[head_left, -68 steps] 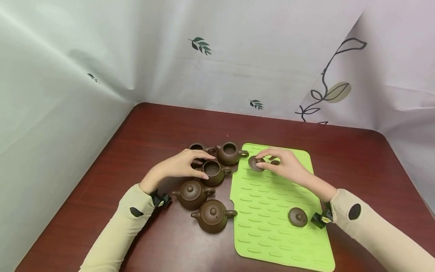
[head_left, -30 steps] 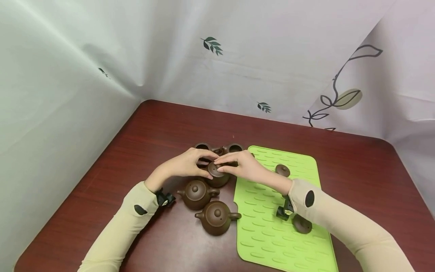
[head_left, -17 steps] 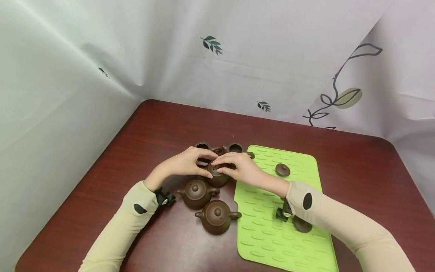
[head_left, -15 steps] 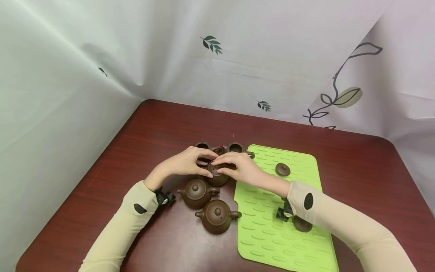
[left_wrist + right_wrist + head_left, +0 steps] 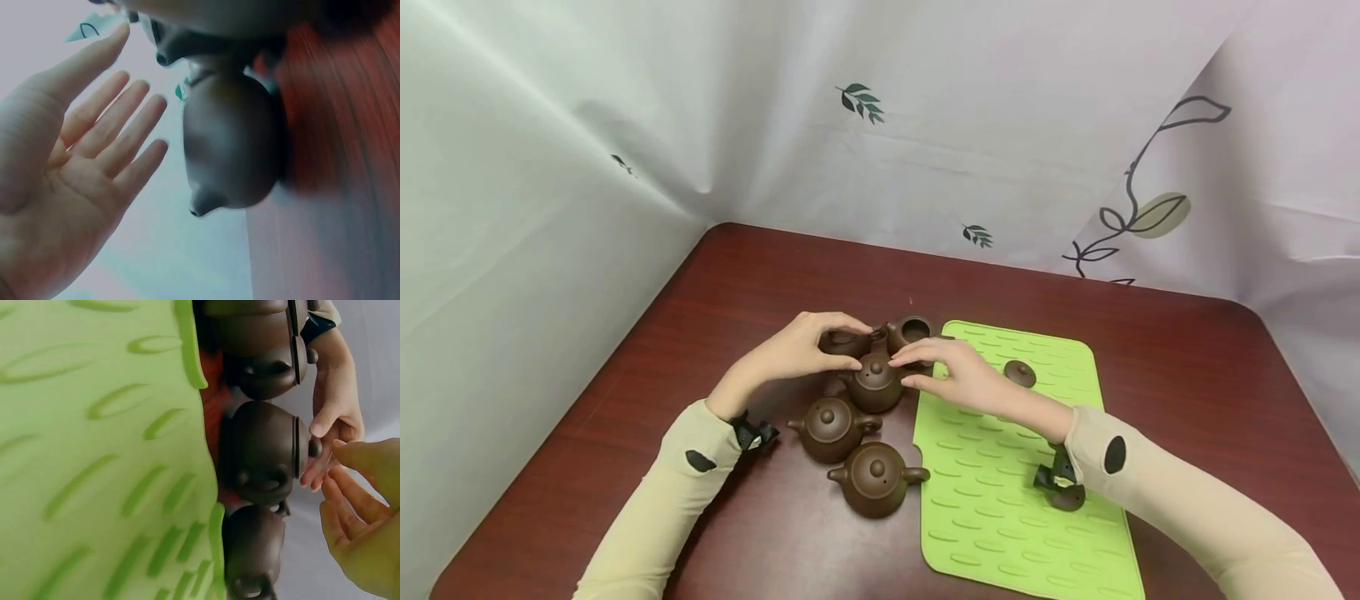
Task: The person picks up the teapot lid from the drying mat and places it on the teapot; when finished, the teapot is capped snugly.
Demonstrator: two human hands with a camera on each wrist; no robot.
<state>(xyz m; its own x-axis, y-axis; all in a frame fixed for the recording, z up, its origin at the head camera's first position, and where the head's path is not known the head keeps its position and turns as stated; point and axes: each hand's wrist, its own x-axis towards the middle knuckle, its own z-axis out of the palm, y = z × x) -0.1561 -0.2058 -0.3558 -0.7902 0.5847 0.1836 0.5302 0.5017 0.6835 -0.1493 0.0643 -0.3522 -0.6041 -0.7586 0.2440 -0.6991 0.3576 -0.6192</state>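
Hovering by the middle teapot with left hand and right hand, grip released on both, grasping nothing. Apparently running past halfway with lidding: already showing as covered the middle teapot, side teapot and front teapot, all standing on the surface. Seemingly leaving the uncovered back teapot and half-hidden corner teapot, with far lid and near lid lying loose on the green mat.

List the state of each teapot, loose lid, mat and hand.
Nearest teapot, lidded
Second-nearest teapot, lidded
Middle teapot, lidded
Far right teapot, uncovered
Far left teapot, partly hidden, lid state unclear
Far lid, loose, knob up
Near lid, loose, partly hidden
Green mat, flat
Left hand, empty
Right hand, empty
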